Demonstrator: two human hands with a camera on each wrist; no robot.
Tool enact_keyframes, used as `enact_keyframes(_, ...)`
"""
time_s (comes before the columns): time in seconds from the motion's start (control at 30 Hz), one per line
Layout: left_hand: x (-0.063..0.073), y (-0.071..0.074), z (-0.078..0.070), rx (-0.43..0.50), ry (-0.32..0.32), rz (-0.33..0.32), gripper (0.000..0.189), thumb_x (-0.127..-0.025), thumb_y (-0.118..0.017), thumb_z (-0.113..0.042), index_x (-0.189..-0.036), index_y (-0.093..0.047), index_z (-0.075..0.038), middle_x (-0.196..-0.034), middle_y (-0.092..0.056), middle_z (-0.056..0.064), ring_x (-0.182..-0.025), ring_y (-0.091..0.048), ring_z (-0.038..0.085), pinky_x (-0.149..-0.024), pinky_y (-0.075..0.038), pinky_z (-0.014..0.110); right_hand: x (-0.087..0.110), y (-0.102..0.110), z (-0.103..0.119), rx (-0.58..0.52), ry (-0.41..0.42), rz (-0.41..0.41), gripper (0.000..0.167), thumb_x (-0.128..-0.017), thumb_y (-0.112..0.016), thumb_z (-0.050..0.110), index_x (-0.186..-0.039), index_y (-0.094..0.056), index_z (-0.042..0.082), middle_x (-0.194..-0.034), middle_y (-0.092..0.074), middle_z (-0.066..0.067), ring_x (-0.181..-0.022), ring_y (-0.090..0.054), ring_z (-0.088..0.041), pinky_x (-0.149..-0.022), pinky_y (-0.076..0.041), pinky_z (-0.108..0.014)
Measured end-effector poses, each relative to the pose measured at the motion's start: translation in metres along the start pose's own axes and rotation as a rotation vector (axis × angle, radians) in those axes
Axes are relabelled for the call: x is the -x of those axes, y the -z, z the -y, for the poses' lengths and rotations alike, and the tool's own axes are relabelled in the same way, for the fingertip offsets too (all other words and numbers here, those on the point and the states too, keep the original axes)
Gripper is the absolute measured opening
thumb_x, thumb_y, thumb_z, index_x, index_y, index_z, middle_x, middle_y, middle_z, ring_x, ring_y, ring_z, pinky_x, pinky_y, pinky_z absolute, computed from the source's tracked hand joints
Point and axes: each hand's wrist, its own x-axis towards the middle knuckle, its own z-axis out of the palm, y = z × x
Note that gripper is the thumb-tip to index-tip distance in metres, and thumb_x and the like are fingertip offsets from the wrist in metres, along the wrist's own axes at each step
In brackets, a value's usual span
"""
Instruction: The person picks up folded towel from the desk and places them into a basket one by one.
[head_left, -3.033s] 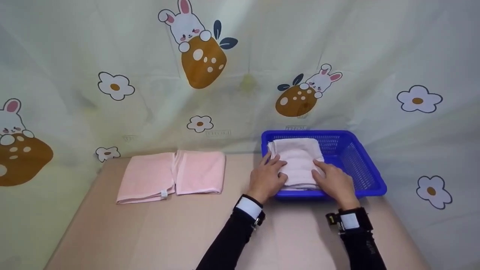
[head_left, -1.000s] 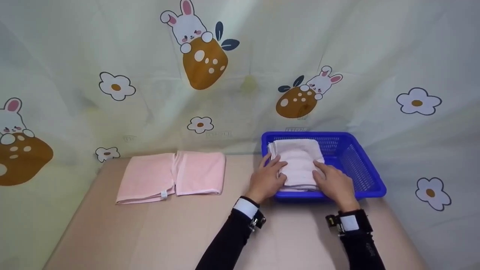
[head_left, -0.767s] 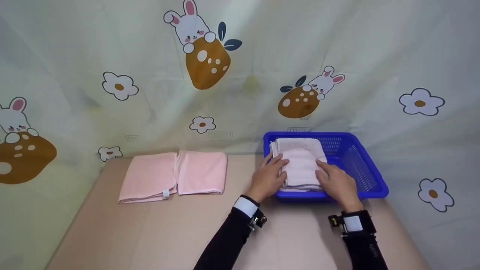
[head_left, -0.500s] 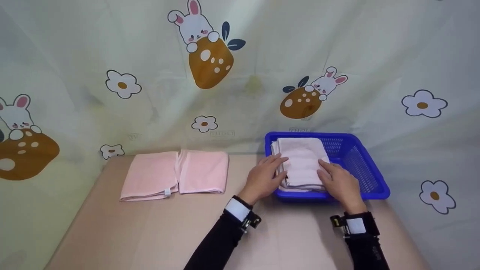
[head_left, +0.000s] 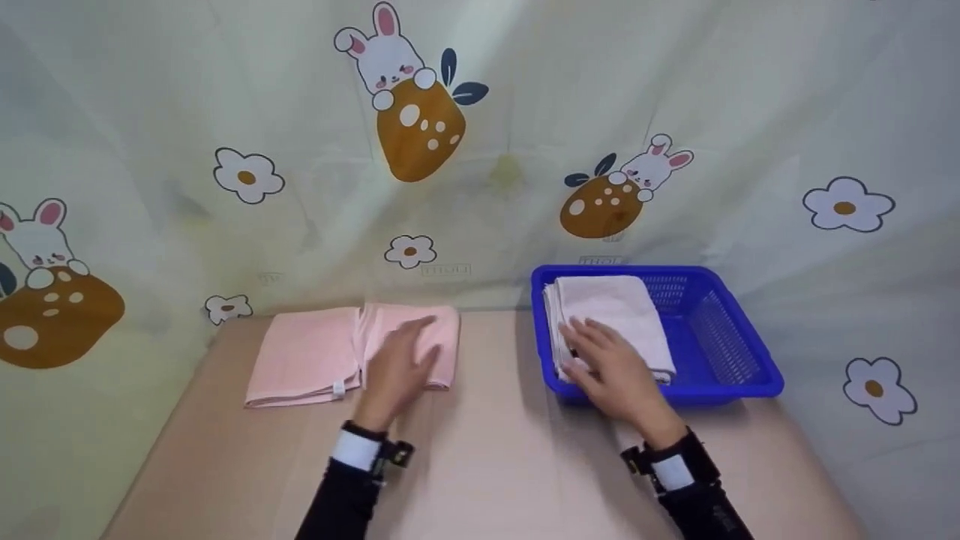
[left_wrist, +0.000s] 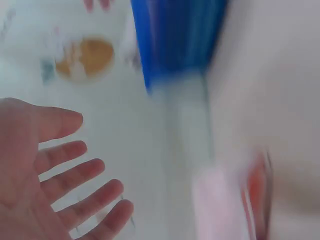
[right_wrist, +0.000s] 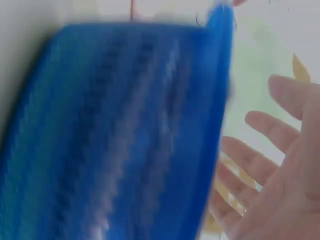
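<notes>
In the head view a blue plastic basket (head_left: 712, 390) stands on the right of the table, with a stack of folded white towels (head_left: 615, 304) in its left part. My right hand (head_left: 615, 375), fingers spread, is over the basket's front-left rim and the stack's near edge; whether it touches is unclear. My left hand (head_left: 394, 371) is over the right one of two folded pink towels, blurred by motion. That right pink towel (head_left: 442, 337) lies beside the left pink towel (head_left: 304, 352), which has a small white tag. Both wrist views show straight, spread fingers holding nothing.
The beige tabletop (head_left: 495, 465) runs between the towels and the basket. Behind it hangs a pale curtain (head_left: 487, 202) printed with rabbits, strawberries and flowers. The basket's right part shows bare blue bottom.
My left hand has left the white stack and swung left to the pink towels. My right hand has shifted left, off the stack's right side. The white towels stay in the basket.
</notes>
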Motion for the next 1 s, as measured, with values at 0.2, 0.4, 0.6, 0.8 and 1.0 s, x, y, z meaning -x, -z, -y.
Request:
enact_keyframes(0.2, 0.008, 0.02, 0.068, -0.158, 0.208, -0.018, 0.049, -0.098, -0.068, -0.022, -0.142, -0.058, -0.003, -0.139, -0.062, 0.025, -0.123, -0.059, 0.047, -0.098, -0.05, 0.062, 0.003, -0.023, 0.01, 0.079, 0.062, 0.045, 0.046, -0.101, -0.065, 0.034, -0.141, -0.065, 0.012, -0.147, -0.062, -0.01, -0.141, -0.052, -0.037, -0.116, -0.04, -0.055)
enact_keyframes(0.4, 0.012, 0.012, 0.087, -0.316, 0.206, 0.124, 0.054, -0.097, -0.069, -0.03, -0.142, -0.059, -0.001, -0.145, -0.057, 0.027, -0.13, -0.053, 0.049, -0.103, -0.043, 0.067, 0.004, -0.027, 0.01, 0.081, 0.049, 0.045, 0.043, -0.101, -0.065, 0.033, -0.139, -0.067, 0.013, -0.145, -0.064, -0.008, -0.14, -0.053, -0.035, -0.116, -0.04, -0.055)
enact_keyframes(0.6, 0.014, 0.003, 0.083, -0.375, 0.181, 0.183, 0.054, -0.097, -0.068, -0.033, -0.143, -0.06, -0.004, -0.154, -0.051, 0.023, -0.143, -0.042, 0.047, -0.12, -0.024, 0.068, 0.001, -0.028, 0.011, 0.086, 0.042, 0.058, 0.043, -0.102, -0.063, 0.035, -0.139, -0.067, 0.014, -0.145, -0.064, -0.008, -0.14, -0.052, -0.035, -0.116, -0.04, -0.056)
enact_keyframes(0.8, 0.011, -0.012, 0.072, -0.342, 0.087, 0.249, 0.053, -0.097, -0.066, -0.034, -0.14, -0.061, -0.005, -0.154, -0.052, 0.02, -0.147, -0.04, 0.045, -0.124, -0.016, 0.068, 0.0, -0.026, 0.013, 0.086, 0.026, 0.073, 0.043, -0.102, -0.063, 0.035, -0.14, -0.067, 0.014, -0.145, -0.063, -0.008, -0.141, -0.052, -0.035, -0.116, -0.04, -0.056)
enact_keyframes(1.0, 0.007, -0.029, 0.048, -0.281, -0.003, 0.263, 0.042, -0.095, -0.071, -0.029, -0.128, -0.067, -0.003, -0.141, -0.062, 0.02, -0.136, -0.053, 0.045, -0.117, -0.034, 0.063, 0.001, -0.026, 0.014, 0.078, 0.019, 0.068, 0.044, -0.101, -0.064, 0.036, -0.139, -0.067, 0.015, -0.145, -0.064, -0.007, -0.141, -0.052, -0.035, -0.116, -0.04, -0.055)
